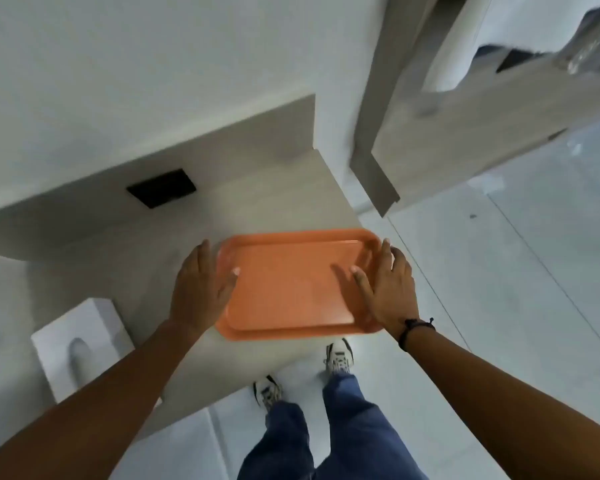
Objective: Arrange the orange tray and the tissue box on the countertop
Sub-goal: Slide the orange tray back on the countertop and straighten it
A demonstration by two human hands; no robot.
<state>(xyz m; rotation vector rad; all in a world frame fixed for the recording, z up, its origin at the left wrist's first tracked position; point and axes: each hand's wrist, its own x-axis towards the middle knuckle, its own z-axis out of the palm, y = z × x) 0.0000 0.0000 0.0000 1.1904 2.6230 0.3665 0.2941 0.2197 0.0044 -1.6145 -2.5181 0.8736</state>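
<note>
In the head view, an orange tray (291, 285) is seen lying flat on a pale wood-grain countertop (174, 230), close to its near right corner, with the tray's near edge reaching the counter's front edge. The left hand (196, 292) is held at the tray's left short side, fingers spread and extended, the thumb laid over the rim; whether the palm touches the tray cannot be told. The right hand (385, 289) is placed at the right short side, fingers likewise spread flat and open, the thumb resting on the tray's inner surface. Nothing is clasped by either hand. A dark bracelet (414, 329) is worn on the right wrist. A white tissue box (80, 344) is set on the countertop well to the left of the tray, partly covered by the left forearm. A black rectangular panel (161, 188) is seen on the counter's back wall. Below, blue trousers (326, 434) and white shoes (338, 356) are visible on a glossy tiled floor (516, 271).
</note>
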